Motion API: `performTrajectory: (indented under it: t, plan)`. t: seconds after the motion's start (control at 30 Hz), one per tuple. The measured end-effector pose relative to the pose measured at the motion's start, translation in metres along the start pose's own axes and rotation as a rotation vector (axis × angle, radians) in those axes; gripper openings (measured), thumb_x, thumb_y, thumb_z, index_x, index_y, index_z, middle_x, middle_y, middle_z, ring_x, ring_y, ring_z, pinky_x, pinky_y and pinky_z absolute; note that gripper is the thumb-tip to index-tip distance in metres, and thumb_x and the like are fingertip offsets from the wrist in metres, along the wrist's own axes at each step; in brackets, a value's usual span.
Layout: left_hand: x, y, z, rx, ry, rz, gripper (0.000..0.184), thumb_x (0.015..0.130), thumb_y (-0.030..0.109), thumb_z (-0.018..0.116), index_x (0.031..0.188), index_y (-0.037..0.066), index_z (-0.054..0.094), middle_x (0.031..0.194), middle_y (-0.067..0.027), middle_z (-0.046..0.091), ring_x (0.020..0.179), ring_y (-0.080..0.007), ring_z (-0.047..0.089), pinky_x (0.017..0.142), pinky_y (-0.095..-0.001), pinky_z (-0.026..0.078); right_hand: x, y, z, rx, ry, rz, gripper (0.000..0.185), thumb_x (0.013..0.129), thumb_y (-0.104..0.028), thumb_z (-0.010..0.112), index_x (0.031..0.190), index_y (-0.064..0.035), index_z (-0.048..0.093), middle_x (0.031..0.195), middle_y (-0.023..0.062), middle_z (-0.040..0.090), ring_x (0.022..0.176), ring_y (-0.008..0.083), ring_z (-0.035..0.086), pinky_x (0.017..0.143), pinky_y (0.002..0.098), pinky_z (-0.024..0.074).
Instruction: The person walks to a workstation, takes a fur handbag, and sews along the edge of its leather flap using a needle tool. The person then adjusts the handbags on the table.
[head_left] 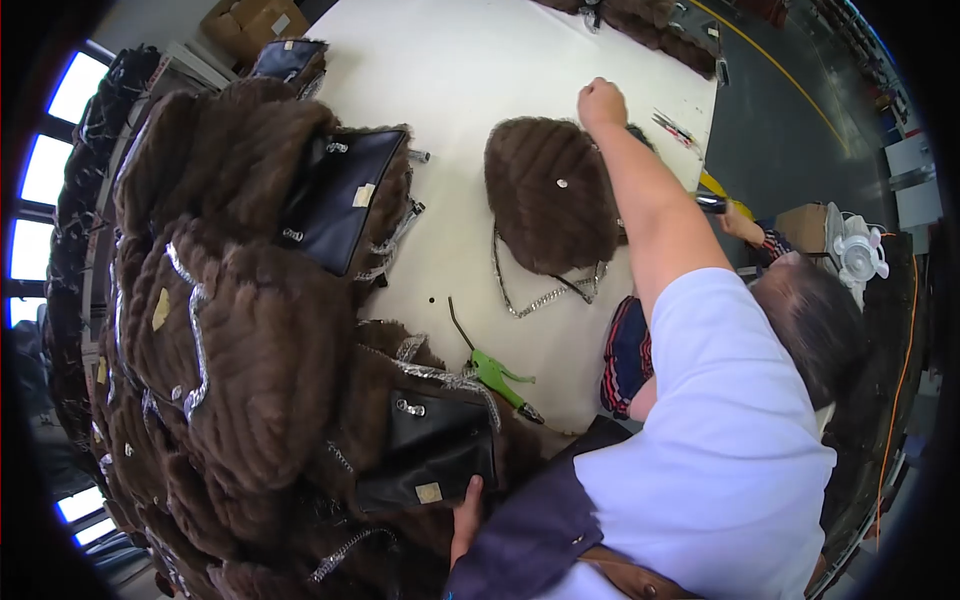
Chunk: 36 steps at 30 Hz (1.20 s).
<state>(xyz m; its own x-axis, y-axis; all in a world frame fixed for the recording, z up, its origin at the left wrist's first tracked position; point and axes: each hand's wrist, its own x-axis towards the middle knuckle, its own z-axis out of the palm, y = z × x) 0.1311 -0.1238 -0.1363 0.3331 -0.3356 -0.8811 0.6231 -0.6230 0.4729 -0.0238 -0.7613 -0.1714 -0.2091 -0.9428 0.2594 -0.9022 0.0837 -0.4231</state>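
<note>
Plainly, in the head view, a fur bag with a black panel [445,445] is touched by the left hand [467,515] at the panel's near right corner, beside a pale label [428,492]. The panel's long axis is set roughly crosswise, running leftward from that hand, which is much nearer to it than the right hand [603,105]. The left thumb is laid against the panel's rim; the other fingers are hidden, so whether the rim is pinched cannot be told.

The right hand is held out over the worktop [430,60], towards its far right corner, with the fingers curled into a fist. Whether anything small is enclosed cannot be told. Just on the near side of that fist, and slightly to its left, a rounded fur bag [545,195] is laid, its long axis running roughly from the far edge towards the near one. Its chain strap [545,298] is looped out at the near end.

Between the two bags a green air gun [495,375] is seen, its thin nozzle pointed away towards the far left. Snips [675,128] are placed near the worktop's right edge, beyond which a co-worker's hand [740,223] is seen, apart from both others.
</note>
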Motion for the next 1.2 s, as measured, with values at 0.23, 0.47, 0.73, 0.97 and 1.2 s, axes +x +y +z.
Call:
performTrajectory:
  t: [0.23,0.47,0.73,0.97,1.2]
  plan:
    - [0.022,0.087,0.057,0.389,0.273,-0.389,0.074,0.08,0.042,0.068,0.134,0.0,0.039,0.131,-0.0128,0.046,0.115,-0.0255,0.046,0.098,-0.0347,0.036,0.079,0.118,-0.006,-0.412,-0.146,0.391,0.036,0.088,-0.02,0.044,0.122,-0.0094,0.052,0.128,0.0112,0.045,0.12,0.0299,0.042,0.095,0.0462,0.0396]
    - [0.062,0.099,0.076,0.206,0.13,-0.441,0.074,0.081,0.04,0.068,0.135,0.001,0.037,0.133,-0.0102,0.045,0.117,-0.0242,0.044,0.1,-0.0336,0.034,0.118,0.215,0.008,-0.743,-0.486,0.316,0.035,0.091,-0.018,0.04,0.122,-0.0061,0.051,0.125,0.0146,0.052,0.116,0.0305,0.05,0.094,0.0438,0.043]
    - [0.047,0.088,0.063,-0.098,0.046,-0.394,0.073,0.082,0.036,0.068,0.137,0.002,0.035,0.135,-0.0072,0.043,0.12,-0.0228,0.042,0.102,-0.0324,0.032,0.112,0.202,0.024,-0.307,0.022,0.179,0.027,0.089,-0.016,0.041,0.102,0.0002,0.057,0.103,0.0242,0.061,0.095,0.0406,0.059,0.083,0.0459,0.0462]
    - [0.016,0.056,0.027,-0.15,-0.015,-0.363,0.066,0.084,0.035,0.065,0.134,0.001,0.038,0.128,-0.0092,0.049,0.113,-0.025,0.048,0.097,-0.0358,0.037,0.087,0.045,0.021,0.144,0.247,0.013,0.033,0.092,-0.029,0.043,0.099,-0.0004,0.058,0.099,0.0242,0.062,0.093,0.0411,0.058,0.081,0.0465,0.045]
    - [-0.02,0.086,0.024,-0.321,-0.316,0.249,0.037,0.087,0.02,0.058,0.115,-0.002,0.052,0.108,-0.0088,0.06,0.097,-0.0209,0.059,0.087,-0.035,0.047,-0.03,-0.098,-0.078,0.77,0.169,-0.439,0.035,0.097,-0.035,0.043,0.113,-0.0106,0.062,0.069,0.0025,0.049,0.065,0.0128,0.045,0.063,0.0269,0.0382]
